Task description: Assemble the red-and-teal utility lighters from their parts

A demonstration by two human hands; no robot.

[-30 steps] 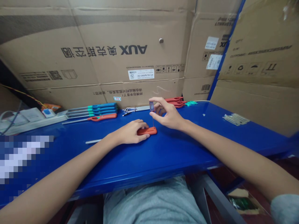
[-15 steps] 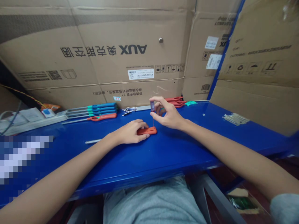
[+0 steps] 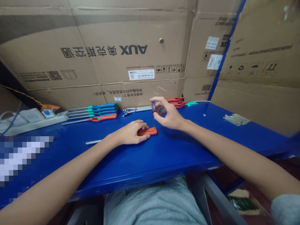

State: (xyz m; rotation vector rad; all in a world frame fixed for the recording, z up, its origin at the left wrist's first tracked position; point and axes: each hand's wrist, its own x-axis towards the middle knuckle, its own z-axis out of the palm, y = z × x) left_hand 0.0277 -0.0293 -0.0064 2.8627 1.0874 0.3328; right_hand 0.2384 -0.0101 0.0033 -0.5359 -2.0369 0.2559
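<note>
An orange stick lighter (image 3: 152, 131) lies flat on the blue table. Its metal tube (image 3: 94, 142) sticks out on the far side of my left wrist. My left hand (image 3: 132, 132) is wrapped round the lighter's body and presses it down. My right hand (image 3: 167, 113) grips a small screwdriver (image 3: 153, 107) with a clear purple handle, fingertips on its top and side. The screwdriver stands upright, its thin shaft meeting the right end of the orange body. My palm hides part of the lighter.
Blue stick lighters (image 3: 104, 109) and a red one (image 3: 103, 117) lie at the back left, beside a power strip (image 3: 35, 125). Red handles (image 3: 175, 101) and small green parts (image 3: 191, 103) are behind my right hand. Pale sticks (image 3: 236, 119) lie right; a cardboard wall (image 3: 105, 28) stands behind.
My right thumb and fingers have shifted slightly on the screwdriver handle, which now leans a little differently. My left hand and the orange lighter stay in place.
</note>
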